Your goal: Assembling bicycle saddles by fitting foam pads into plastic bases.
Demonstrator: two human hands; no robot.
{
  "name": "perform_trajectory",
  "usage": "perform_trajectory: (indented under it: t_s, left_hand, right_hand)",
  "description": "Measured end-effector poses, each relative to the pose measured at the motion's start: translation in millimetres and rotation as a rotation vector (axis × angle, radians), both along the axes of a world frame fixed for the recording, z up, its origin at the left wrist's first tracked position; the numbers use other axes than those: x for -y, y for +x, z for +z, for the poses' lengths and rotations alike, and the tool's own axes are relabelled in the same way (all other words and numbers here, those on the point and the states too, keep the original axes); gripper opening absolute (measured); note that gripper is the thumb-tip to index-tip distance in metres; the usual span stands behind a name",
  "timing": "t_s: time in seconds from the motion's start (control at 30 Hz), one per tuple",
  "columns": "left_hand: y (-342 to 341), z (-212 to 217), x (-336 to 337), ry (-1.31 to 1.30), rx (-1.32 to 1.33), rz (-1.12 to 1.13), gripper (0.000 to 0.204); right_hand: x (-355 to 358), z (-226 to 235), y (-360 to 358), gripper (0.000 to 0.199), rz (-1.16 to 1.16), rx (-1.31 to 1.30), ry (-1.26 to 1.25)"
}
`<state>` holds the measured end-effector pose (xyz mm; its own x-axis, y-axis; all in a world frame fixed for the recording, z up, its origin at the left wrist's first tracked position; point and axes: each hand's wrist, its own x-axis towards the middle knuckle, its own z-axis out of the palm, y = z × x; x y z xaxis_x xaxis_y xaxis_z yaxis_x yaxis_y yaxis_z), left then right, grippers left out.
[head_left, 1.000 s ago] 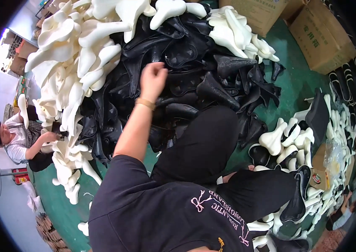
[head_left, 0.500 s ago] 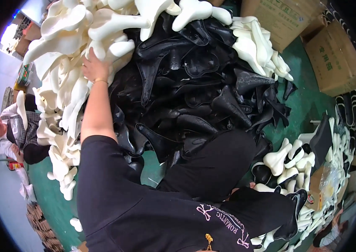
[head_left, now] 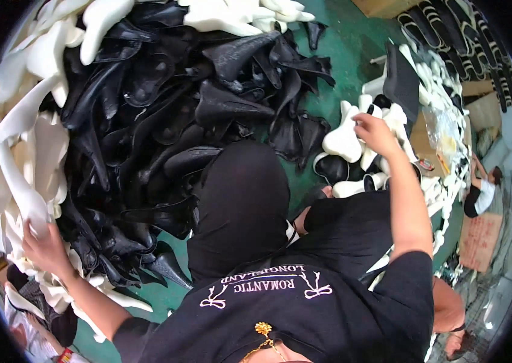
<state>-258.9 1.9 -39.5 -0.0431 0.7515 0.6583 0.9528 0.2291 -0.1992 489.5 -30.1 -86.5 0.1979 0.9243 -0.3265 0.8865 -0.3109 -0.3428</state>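
Note:
My left hand [head_left: 50, 248] is at the left, its fingers closed on the lower end of a long white foam saddle pad [head_left: 21, 184]. That pad leans on a tall heap of similar white pads [head_left: 50, 148]. My right hand [head_left: 378, 134] is over a small pile at the right, with fingers bent but apart. Its fingertips lie at the edge of a white saddle [head_left: 342, 134]; I see no firm grip on it. A black, white-rimmed saddle piece [head_left: 331, 166] lies just below. Between my hands spreads a broad heap of black saddle shells [head_left: 147, 130].
My bent knee [head_left: 247, 181] rises beside the black heap. Green floor [head_left: 346, 54] shows at the back. A dark grey panel [head_left: 401, 78] stands behind the right pile. Another person [head_left: 479, 187] is at the far right, and a second person [head_left: 26, 314] is at the lower left.
My view has swung to the right. My left hand has gone from the white heap's upper part to a pad lower down. My right hand, unseen before, now reaches over the right pile.

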Motion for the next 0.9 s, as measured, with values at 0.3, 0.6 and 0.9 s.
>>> perform_trajectory:
  t_s: [0.3, 0.6, 0.9]
  left_hand:
    - [125.5, -82.0, 39.0, -0.950, 0.773, -0.232, 0.077]
    - [76.5, -156.5, -51.8, -0.612, 0.810, 0.140, 0.068]
    - [78.6, -163.3, -45.4, -0.836, 0.490, -0.036, 0.050]
  right_hand:
    - [-1.1, -261.8, -40.1, 0.047, -0.866, -0.594, -0.283]
    - [0.4, -303.2, -74.6, 0.049, -0.795, -0.189, -0.256]
    - [-6.6, -243.2, -58.2, 0.039, -0.338, -0.073, -0.286]
